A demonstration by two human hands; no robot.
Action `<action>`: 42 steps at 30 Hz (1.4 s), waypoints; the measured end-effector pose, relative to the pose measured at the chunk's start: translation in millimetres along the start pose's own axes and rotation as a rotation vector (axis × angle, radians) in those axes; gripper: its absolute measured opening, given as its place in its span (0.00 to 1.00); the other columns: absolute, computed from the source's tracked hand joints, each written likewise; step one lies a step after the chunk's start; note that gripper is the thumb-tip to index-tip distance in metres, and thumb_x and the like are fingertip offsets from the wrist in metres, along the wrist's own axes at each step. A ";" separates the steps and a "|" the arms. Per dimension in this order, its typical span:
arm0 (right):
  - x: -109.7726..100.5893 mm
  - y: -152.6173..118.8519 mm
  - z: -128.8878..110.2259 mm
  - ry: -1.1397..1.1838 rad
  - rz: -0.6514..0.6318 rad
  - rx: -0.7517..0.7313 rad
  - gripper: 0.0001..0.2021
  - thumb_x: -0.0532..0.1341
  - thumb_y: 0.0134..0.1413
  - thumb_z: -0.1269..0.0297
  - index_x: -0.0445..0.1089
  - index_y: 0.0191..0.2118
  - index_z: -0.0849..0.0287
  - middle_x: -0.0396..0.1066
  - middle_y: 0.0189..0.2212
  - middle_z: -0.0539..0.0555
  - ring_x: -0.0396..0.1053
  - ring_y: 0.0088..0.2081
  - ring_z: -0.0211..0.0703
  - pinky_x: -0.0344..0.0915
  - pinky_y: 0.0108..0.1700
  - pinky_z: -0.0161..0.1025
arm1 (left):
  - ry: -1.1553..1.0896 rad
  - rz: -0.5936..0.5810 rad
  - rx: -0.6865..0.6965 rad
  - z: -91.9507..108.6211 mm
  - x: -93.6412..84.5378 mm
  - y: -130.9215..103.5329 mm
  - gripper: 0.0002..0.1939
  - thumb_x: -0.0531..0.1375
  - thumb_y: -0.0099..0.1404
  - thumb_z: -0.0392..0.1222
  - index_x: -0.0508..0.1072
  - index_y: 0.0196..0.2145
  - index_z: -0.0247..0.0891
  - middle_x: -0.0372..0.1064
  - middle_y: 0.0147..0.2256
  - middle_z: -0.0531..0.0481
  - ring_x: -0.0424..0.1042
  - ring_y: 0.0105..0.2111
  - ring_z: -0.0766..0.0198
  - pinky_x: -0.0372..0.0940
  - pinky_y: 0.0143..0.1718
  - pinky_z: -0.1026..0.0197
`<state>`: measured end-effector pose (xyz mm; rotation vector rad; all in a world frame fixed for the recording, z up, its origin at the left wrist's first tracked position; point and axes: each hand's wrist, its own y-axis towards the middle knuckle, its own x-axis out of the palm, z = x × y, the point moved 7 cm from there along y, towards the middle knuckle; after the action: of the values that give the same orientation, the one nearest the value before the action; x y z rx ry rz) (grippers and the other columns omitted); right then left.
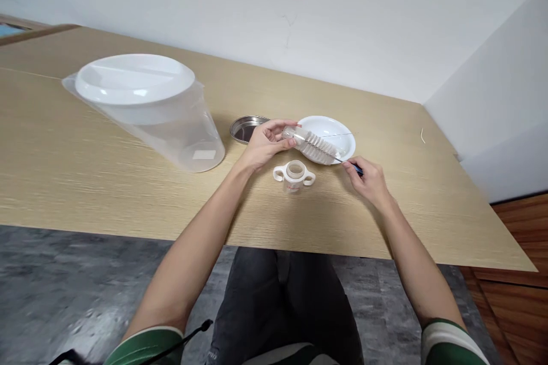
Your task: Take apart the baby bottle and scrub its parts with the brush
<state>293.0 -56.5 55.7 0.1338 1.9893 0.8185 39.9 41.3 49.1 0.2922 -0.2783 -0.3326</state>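
Observation:
My left hand is closed round a small clear bottle, tilted with its mouth toward the right. My right hand grips the dark handle of a white bristle brush. The brush tip is at or just inside the bottle's mouth; exactly how deep I cannot tell. Both are held above the near part of a white bowl. Just below them, a small cup with two white handles stands upright on the table.
A large translucent pitcher with a white lid stands at the left on the wooden table. A round metal tray lies partly behind my left hand. A thin pale strip is at the right. The wall rises behind.

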 end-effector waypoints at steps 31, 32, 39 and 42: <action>3.1 -0.5 1.9 0.003 -0.021 0.007 0.17 0.54 0.69 0.53 0.73 0.36 0.56 0.73 0.24 0.51 0.66 0.23 0.38 0.59 0.28 0.37 | 0.057 -0.030 -0.003 4.0 3.3 -2.4 0.28 0.78 0.46 0.48 0.81 0.45 0.38 0.78 0.49 0.39 0.77 0.49 0.52 0.72 0.52 0.51; 3.9 -0.8 0.9 0.021 -0.029 0.008 0.15 0.55 0.69 0.53 0.73 0.36 0.56 0.73 0.24 0.50 0.66 0.24 0.38 0.60 0.29 0.37 | 0.054 -0.026 -0.003 3.8 2.7 -2.1 0.28 0.78 0.46 0.48 0.81 0.45 0.38 0.78 0.49 0.39 0.77 0.49 0.52 0.72 0.52 0.51; -0.8 0.4 -1.9 0.064 0.083 0.012 0.10 0.65 0.59 0.55 0.67 0.38 0.54 0.73 0.30 0.50 0.70 0.29 0.40 0.66 0.32 0.38 | 0.039 0.084 -0.074 -4.8 -4.5 0.9 0.30 0.78 0.46 0.54 0.80 0.43 0.37 0.79 0.44 0.40 0.78 0.43 0.54 0.73 0.49 0.53; -5.9 1.9 -5.0 0.091 0.148 -0.041 0.09 0.66 0.59 0.58 0.66 0.34 0.54 0.73 0.31 0.52 0.72 0.32 0.42 0.67 0.32 0.38 | 0.061 0.127 -0.101 -7.9 -6.4 1.1 0.29 0.77 0.47 0.57 0.80 0.41 0.36 0.80 0.41 0.41 0.78 0.41 0.56 0.73 0.47 0.55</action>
<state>291.8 -59.9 62.7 0.2256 2.0651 0.9756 36.9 46.4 40.8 0.1837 -0.2178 -0.2110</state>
